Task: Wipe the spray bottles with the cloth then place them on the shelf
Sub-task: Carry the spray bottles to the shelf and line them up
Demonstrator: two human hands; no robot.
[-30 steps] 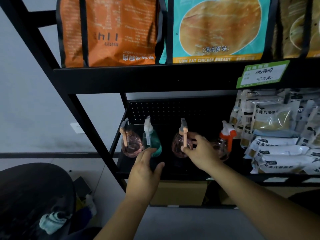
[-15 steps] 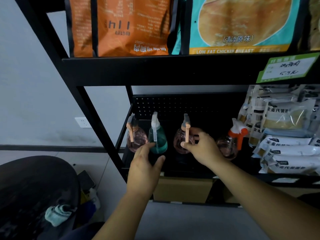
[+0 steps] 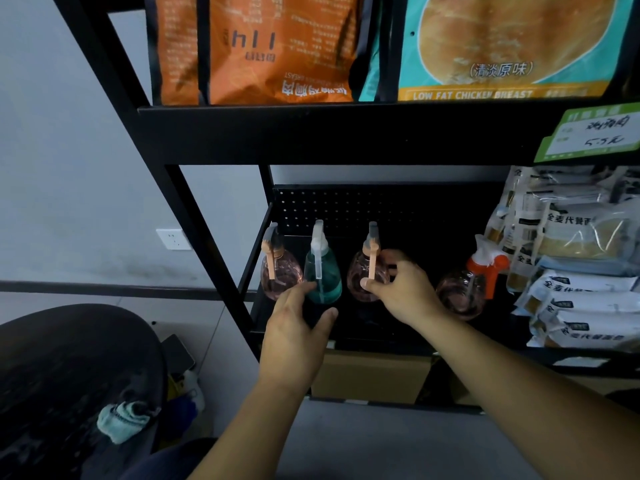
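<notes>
— On the black metal shelf (image 3: 346, 334), what do the fingers have?
— Right hand (image 3: 403, 294): thumb and fingers curl round the round clear pink spray bottle with a peach trigger (image 3: 363, 278), as half a second ago. Left hand (image 3: 294, 334): fingers loosely spread, holding nothing, tips touching the smooth teal spray bottle with a white head (image 3: 323, 271) just left of it.
— Anything shifted?
— No. The crumpled pale green cloth (image 3: 121, 420) lies well below-left.
</notes>
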